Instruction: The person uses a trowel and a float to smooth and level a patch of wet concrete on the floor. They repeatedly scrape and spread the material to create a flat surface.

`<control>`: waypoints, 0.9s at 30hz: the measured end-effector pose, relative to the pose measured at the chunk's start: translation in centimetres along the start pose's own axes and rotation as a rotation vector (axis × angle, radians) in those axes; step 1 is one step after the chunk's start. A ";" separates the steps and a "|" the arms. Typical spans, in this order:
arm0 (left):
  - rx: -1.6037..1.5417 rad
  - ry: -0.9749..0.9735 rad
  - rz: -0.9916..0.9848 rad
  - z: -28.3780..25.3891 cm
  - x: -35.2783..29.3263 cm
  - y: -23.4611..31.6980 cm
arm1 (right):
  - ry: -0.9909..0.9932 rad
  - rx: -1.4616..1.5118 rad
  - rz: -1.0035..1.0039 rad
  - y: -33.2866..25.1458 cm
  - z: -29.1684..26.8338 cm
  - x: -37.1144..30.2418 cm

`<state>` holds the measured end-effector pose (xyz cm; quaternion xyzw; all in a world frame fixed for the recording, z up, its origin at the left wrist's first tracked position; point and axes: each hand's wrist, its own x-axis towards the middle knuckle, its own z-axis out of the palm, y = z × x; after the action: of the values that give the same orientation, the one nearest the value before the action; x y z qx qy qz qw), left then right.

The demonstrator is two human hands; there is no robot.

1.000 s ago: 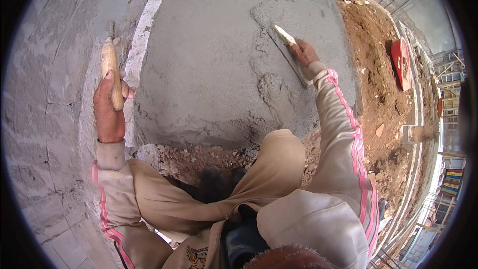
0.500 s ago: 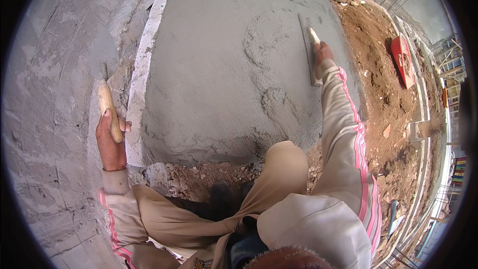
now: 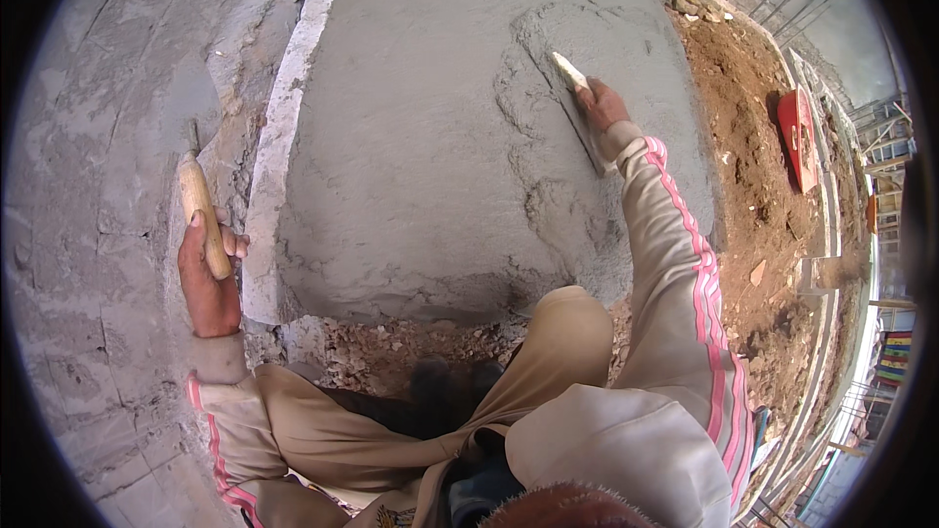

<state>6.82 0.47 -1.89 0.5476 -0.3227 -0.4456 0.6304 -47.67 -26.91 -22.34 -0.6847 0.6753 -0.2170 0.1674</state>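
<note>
My right hand [image 3: 603, 106] has swung leftward across the surface since half a second ago, and the float [image 3: 598, 158] in it, nearly straight up and down then, now lies slanted, its far end leaning left. My fingers are wrapped around its pale handle [image 3: 567, 68], the long thin blade down on the wet concrete [image 3: 421, 137], right of its middle, among the rough ridges. I judge the float fairly light and the blade stiff, though wet paste would drag at it; the handle is the place to hold it, and damp could make it slick. The concrete should be heavy and soft, easily marked: smooth and matt to the left, lumpy and torn around the blade, ragged along the near edge.

Well apart from the right, my left hand [image 3: 207, 279] is closed on the rounded wooden handle of a trowel [image 3: 202, 210], which looks dry and easy to grip; its grey blade blends into the rough paving [image 3: 88, 235]. Between the trowel and the concrete runs a hard, whitish edging strip [image 3: 270, 186]. On the right lies crumbly brown soil [image 3: 753, 137], with a red pan-shaped thing [image 3: 797, 140] farther out and thin bare rods [image 3: 802, 5] beyond.
</note>
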 end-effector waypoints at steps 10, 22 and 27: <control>0.081 0.026 -0.007 -1.6 -0.2 0.0 | 0.275 -0.189 0.339 8.1 -3.2 5.1; 0.049 0.114 0.040 -3.2 -0.4 0.7 | 0.196 -0.125 0.222 2.5 1.2 12.6; 0.045 0.047 0.015 -0.8 1.0 0.1 | 0.110 -0.121 0.098 -3.4 3.0 8.5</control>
<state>7.95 -0.16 -2.06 0.5696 -0.3219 -0.4202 0.6288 -43.25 -35.45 -22.51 -0.6466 0.7282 -0.2047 0.0988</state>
